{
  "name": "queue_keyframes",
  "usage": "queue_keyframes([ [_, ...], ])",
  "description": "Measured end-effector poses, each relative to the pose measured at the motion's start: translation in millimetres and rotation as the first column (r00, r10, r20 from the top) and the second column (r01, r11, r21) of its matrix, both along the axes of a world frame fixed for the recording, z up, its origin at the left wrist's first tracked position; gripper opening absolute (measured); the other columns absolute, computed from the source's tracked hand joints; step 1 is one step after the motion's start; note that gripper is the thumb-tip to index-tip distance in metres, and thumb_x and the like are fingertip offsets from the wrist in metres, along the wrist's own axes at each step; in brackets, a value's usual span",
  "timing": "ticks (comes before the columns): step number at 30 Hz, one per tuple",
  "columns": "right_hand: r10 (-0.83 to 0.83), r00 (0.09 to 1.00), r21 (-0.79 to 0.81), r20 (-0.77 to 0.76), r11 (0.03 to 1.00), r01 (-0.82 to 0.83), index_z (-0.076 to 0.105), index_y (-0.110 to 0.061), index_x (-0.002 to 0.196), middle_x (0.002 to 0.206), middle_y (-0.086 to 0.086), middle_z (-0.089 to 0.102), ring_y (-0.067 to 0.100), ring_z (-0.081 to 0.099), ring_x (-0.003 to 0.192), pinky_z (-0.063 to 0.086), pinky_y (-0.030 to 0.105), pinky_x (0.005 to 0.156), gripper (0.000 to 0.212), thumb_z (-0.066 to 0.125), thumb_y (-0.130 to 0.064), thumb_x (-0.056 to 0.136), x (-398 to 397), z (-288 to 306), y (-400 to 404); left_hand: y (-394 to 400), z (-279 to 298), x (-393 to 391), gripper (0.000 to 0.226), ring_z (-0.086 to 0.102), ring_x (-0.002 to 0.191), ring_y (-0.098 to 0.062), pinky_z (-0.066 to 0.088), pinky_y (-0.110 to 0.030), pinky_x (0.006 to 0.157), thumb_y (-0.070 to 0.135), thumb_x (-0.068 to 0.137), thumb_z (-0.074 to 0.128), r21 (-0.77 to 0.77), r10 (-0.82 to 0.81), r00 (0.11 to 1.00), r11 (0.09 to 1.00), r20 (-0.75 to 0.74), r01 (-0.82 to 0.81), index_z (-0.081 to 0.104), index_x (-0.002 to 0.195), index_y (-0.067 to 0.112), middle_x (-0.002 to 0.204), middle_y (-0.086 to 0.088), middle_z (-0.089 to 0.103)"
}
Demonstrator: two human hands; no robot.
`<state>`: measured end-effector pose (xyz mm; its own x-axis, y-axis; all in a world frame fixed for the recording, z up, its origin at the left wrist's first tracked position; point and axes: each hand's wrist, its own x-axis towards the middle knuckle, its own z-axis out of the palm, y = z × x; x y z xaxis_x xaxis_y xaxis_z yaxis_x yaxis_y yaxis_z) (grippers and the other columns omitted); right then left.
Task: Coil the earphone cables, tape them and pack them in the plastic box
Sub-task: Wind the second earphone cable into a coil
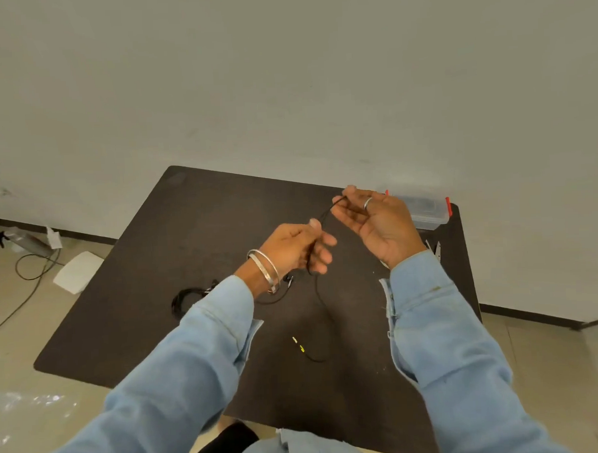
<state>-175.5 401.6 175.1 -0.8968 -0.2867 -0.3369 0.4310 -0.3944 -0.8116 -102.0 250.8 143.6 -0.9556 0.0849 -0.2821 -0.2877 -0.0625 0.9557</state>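
Observation:
A thin black earphone cable [323,302] runs taut between my two hands above the dark table [161,253]. My left hand [296,247] grips it with curled fingers. My right hand [376,223], palm up, pinches the cable's end between thumb and fingertips. The cable's loose part drops from my left hand to the table and ends in a yellow-tipped plug [298,344]. A second black cable lies as a coiled bundle [187,298] to the left, partly behind my left sleeve. The clear plastic box [423,207] with red clasps stands at the table's far right corner, behind my right hand.
A small grey-and-white tool [435,249] lies on the table just right of my right wrist. On the floor at the left are a white flat object [78,272], a black cord [29,272] and a spray bottle [20,240]. A pale wall rises behind the table.

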Motion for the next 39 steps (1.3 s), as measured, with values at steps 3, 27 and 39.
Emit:
queue_keyframes([
  [3, -0.115, 0.986, -0.101, 0.121, 0.987, 0.128, 0.063, -0.002, 0.081, 0.065, 0.010, 0.070, 0.017, 0.069, 0.065, 0.057, 0.025, 0.059, 0.006, 0.063, -0.003, 0.087, -4, 2, 11, -15, 2, 6, 0.029, 0.046, 0.045, -0.009, 0.045, -0.027, 0.054, 0.020, 0.099, 0.045, -0.162, 0.036, 0.993, 0.985, -0.112, -0.054, 0.068, 0.088, 0.006, 0.057, 0.001, 0.054],
  [27, 0.392, 0.878, 0.434, -0.273, 0.865, -0.251, 0.069, -0.003, 0.092, 0.056, 0.002, 0.039, 0.005, 0.030, 0.043, 0.018, 0.024, 0.044, 0.024, 0.049, -0.015, 0.097, 27, -30, 10, -84, 31, 7, 0.029, 0.020, 0.031, -0.005, 0.016, -0.013, 0.031, 0.019, 0.097, 0.045, 0.392, 0.552, 0.832, 0.755, 0.050, -0.525, 0.055, 0.072, 0.010, 0.042, 0.007, 0.031],
  [39, 0.223, 0.884, 0.688, -0.410, 0.712, 0.140, 0.070, -0.012, 0.079, 0.055, -0.011, 0.059, 0.005, 0.049, 0.052, 0.041, 0.018, 0.051, 0.019, 0.062, -0.025, 0.091, 3, -13, 34, -110, 24, 2, 0.031, 0.020, 0.030, -0.004, 0.018, -0.015, 0.029, 0.031, 0.099, 0.043, 0.466, 0.520, 0.826, 0.689, 0.216, -0.555, 0.056, 0.075, 0.015, 0.041, 0.009, 0.031],
])
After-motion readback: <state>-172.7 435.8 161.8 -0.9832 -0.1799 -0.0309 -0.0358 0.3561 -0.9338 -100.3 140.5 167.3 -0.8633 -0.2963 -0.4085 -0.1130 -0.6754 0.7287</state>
